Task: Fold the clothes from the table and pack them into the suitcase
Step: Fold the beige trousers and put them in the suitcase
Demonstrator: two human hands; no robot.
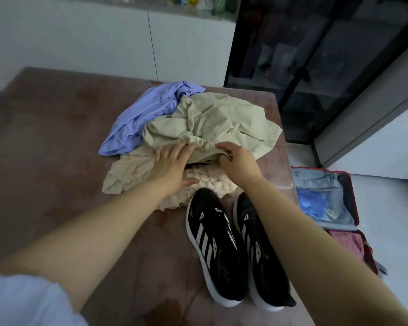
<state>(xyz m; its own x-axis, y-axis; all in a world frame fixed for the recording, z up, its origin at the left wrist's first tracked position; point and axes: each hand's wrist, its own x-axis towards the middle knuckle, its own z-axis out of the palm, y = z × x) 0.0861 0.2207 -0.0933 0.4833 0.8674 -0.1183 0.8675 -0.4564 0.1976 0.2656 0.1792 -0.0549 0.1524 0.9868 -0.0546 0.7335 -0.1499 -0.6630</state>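
While pinching near edge of shirt [222,118] with right hand [236,161], pressing it with flat left hand [172,163]; gotta swing right for suitcase [354,196].

On the table [45,137], toward its far edge, four garments: one lavender garment [141,114]; one pale green garment [222,118]; one beige garment [127,172]; one cream textured garment [207,182]; near its front edge, two black sneakers, left sneaker [212,245] and right sneaker [266,274]; one suitcase [327,196].

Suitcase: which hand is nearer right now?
Right. The right hand grips the pale green garment on the side toward the suitcase; the left hand rests flat on that garment, farther left.
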